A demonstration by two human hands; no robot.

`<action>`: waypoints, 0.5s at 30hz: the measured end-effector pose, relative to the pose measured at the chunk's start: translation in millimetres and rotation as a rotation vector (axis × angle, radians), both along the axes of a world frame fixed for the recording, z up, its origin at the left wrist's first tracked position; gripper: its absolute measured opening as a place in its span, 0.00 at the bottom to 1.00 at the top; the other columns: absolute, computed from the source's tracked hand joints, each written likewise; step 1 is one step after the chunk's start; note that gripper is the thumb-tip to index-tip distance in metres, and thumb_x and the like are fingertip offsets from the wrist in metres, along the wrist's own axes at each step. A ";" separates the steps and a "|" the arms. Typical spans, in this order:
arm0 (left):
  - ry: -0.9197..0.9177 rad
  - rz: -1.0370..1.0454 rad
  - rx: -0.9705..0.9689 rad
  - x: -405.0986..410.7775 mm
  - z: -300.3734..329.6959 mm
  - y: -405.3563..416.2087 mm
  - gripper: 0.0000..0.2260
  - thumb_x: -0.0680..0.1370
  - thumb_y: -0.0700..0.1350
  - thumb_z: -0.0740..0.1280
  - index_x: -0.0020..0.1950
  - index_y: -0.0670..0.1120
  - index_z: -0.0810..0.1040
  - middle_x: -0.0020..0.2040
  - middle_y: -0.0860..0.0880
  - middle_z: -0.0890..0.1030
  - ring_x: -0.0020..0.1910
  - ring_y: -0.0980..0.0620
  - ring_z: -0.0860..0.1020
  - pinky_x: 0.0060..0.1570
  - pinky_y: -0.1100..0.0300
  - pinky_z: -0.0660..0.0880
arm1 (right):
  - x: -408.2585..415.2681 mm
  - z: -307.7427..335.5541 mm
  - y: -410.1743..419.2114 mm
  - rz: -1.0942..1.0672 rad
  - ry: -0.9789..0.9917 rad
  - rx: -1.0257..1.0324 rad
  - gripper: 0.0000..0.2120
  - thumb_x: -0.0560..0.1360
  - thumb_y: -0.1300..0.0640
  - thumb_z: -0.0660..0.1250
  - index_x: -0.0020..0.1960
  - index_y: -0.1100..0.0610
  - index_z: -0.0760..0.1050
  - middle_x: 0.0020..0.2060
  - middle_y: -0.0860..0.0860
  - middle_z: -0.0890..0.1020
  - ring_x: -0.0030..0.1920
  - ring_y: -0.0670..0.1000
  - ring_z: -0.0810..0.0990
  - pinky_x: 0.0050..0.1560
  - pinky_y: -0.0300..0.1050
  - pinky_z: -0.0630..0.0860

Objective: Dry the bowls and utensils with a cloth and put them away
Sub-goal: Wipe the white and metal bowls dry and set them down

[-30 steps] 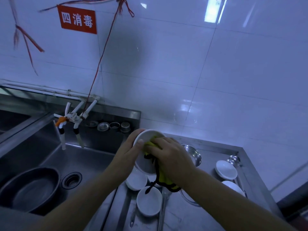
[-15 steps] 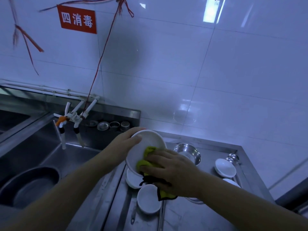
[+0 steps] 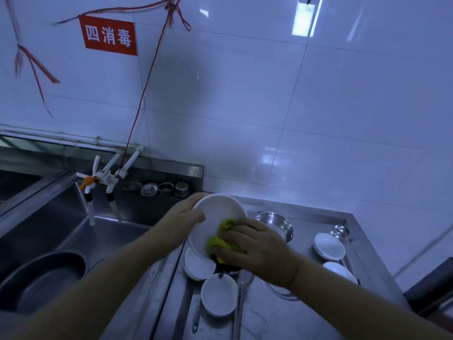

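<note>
Above the steel counter (image 3: 306, 322): left hand (image 3: 182, 220) grips white bowl (image 3: 215, 223) by its rim, right hand (image 3: 259, 251) presses yellow cloth (image 3: 224, 238) inside. Bowls beneath (dry or not, unclear) probably still await drying.

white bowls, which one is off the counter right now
The white bowl gripped by the left hand, tilted, with the right hand pressing the yellow cloth into it. The other white bowls rest on the steel counter.
</note>
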State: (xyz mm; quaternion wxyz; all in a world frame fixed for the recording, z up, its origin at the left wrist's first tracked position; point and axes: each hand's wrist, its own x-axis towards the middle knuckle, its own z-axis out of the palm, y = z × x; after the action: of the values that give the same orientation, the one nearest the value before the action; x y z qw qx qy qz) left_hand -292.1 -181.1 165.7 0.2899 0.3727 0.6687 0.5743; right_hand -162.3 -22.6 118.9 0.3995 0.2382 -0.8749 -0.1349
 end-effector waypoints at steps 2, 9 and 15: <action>0.035 -0.095 -0.149 -6.0 9.3 -0.2 0.23 0.63 0.43 0.59 0.58 0.49 0.75 0.52 0.46 0.77 0.49 0.48 0.76 0.47 0.55 0.73 | 0.6 5.5 10.1 0.062 -0.041 0.063 0.05 0.77 0.57 0.69 0.50 0.54 0.84 0.46 0.54 0.84 0.47 0.53 0.82 0.61 0.50 0.75; 1.013 0.004 -0.271 -8.7 14.1 -11.8 0.24 0.76 0.55 0.61 0.70 0.51 0.64 0.62 0.52 0.71 0.61 0.56 0.66 0.60 0.61 0.67 | 7.7 4.6 32.1 -0.029 -0.129 -0.017 0.08 0.79 0.55 0.67 0.57 0.53 0.74 0.47 0.55 0.83 0.48 0.53 0.81 0.64 0.49 0.72; 1.707 -0.327 -0.136 1.1 -6.2 -10.2 0.12 0.63 0.49 0.74 0.45 0.55 0.80 0.43 0.57 0.83 0.49 0.57 0.80 0.66 0.52 0.67 | 18.7 7.3 26.2 -0.053 -0.252 -0.139 0.10 0.81 0.53 0.60 0.61 0.53 0.72 0.52 0.55 0.81 0.53 0.53 0.80 0.68 0.51 0.69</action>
State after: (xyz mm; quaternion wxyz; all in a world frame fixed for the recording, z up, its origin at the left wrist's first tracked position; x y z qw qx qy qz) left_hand -291.0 -191.3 159.5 -0.2098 0.7490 0.6284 0.0089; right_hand -143.6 3.6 126.2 0.2983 0.2018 -0.9314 -0.0534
